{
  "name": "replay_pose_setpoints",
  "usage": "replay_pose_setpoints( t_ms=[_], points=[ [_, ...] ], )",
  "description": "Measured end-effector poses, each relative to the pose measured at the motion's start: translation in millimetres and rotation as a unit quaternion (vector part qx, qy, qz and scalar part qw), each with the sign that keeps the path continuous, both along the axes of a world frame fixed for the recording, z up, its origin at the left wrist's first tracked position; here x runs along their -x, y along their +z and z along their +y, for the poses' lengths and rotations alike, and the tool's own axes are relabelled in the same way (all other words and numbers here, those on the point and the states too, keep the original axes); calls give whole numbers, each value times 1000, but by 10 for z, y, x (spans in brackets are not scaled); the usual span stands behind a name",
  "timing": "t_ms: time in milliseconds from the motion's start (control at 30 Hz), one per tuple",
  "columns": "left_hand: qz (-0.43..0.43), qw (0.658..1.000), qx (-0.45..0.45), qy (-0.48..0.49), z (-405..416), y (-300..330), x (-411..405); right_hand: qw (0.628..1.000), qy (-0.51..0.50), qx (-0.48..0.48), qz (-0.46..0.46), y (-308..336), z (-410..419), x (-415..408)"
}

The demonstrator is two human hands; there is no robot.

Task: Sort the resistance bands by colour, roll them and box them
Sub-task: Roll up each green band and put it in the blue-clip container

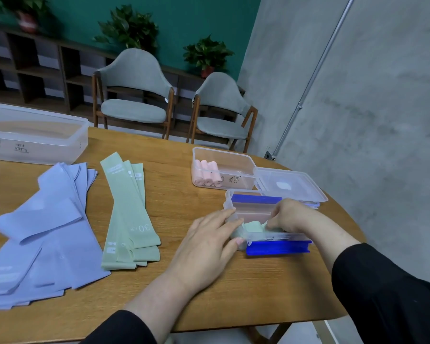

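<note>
Two hands meet at a clear box with blue clips (278,247) on the near right of a wooden table (184,289). The left hand (204,247) rests against the box's corner, fingers straight — the right hand (291,214) reaches inside, fingers curled onto a rolled green band (252,227). To the left lie flat green bands (127,214) and purple bands (42,239). Farther back, a box of pink rolls (221,170).

Wooden table (184,289) in the foreground. Beyond its far edge: two grey upholstered chairs (134,95) (224,112), a dark shelf unit (35,70) bearing three potted plants (128,28), and a teal wall (184,16).
</note>
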State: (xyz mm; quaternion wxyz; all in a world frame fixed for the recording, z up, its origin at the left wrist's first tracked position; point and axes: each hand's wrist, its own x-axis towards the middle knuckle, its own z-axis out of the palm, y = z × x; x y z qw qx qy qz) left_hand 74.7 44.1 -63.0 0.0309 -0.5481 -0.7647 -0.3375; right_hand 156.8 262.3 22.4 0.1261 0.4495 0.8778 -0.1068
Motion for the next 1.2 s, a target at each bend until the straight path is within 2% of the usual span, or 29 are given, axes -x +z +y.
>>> replay_pose_setpoints(
  t_ms=[333,733,1200],
  points=[
    [-9,1000,9,-2,-10,38,-11,994,-28,89,54,37,92,-92],
    [-7,1000,9,1,-25,65,-22,998,-30,41,28,-42,155,-83],
    [-9,1000,7,-1,-13,37,-13,995,-8,73,69,-10,130,-165]
  ],
)
